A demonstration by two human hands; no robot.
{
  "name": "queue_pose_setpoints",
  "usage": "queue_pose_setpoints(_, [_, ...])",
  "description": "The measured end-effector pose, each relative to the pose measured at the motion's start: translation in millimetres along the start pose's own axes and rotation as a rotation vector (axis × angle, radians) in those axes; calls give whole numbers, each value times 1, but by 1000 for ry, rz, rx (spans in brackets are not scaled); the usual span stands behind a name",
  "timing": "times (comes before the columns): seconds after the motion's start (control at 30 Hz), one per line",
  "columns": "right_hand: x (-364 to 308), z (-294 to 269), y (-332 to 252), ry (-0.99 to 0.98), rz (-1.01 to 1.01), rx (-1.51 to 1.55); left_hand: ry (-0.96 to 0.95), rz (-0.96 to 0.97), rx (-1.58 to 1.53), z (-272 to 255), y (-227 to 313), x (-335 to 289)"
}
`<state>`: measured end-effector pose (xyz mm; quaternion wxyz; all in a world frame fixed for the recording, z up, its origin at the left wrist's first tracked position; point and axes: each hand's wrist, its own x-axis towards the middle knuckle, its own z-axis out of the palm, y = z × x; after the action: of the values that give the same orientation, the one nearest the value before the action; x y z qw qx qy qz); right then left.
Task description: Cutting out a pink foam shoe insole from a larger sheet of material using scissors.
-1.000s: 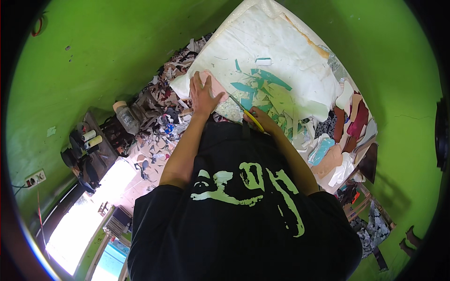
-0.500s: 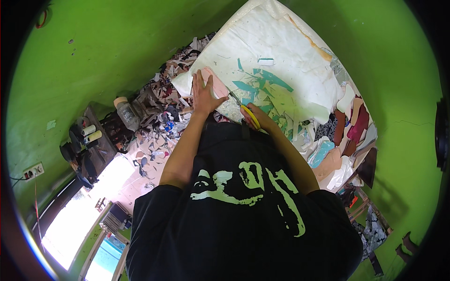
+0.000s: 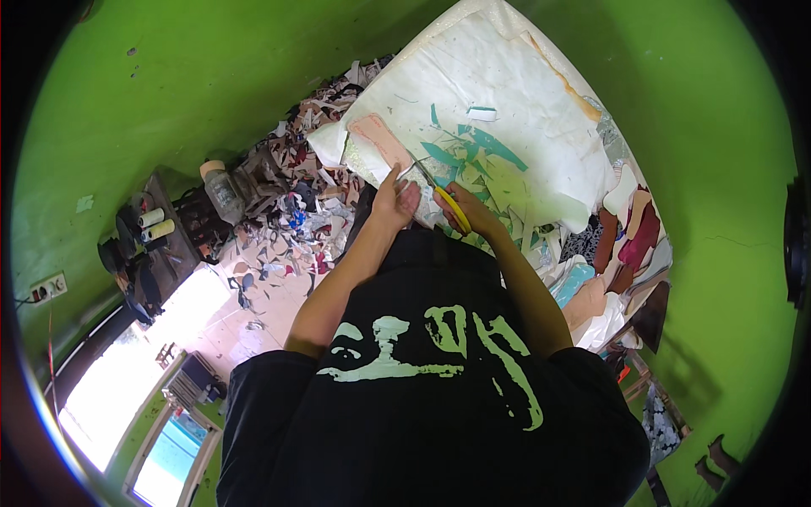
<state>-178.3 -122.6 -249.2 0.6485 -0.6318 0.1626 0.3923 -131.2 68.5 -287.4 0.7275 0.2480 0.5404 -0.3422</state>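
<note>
A pale pink, insole-shaped piece [image 3: 378, 139] with a faint line along its edge lies on the white-covered table, its near end reaching my left hand [image 3: 397, 203]. My left fingers are curled at that near end, thumb on top, pinching it. My right hand [image 3: 469, 209] grips scissors [image 3: 448, 203] by their yellow handles. The metal blades point up and left, and their tips are beside the near right edge of the pink piece; whether they touch it is too small to tell. Green offcuts [image 3: 481, 152] are scattered just beyond the scissors.
A white sheet [image 3: 515, 76] covers the table. Coloured material pieces [image 3: 621, 241] are heaped at its right edge. Scraps [image 3: 308, 135] are piled on the floor to the left. A rack with thread spools [image 3: 156, 224] and a clear jar [image 3: 221, 193] stand further left, near the green wall.
My left hand has drawn back from lying flat on the pink piece to its near end, where its fingers now curl. The right hand with the scissors has hardly moved.
</note>
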Motion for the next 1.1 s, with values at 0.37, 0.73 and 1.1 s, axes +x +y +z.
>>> queue_pose_setpoints(0.37, [-1, 11, 4, 10, 56, 68, 127, 291, -333, 25, -10, 26])
queue_pose_setpoints(0.73, [-6, 19, -14, 61, 38, 33, 24, 292, -370, 12, -14, 30])
queue_pose_setpoints(1.1, [18, 15, -29, -23, -19, -68, -74, 264, -406, 11, -13, 17])
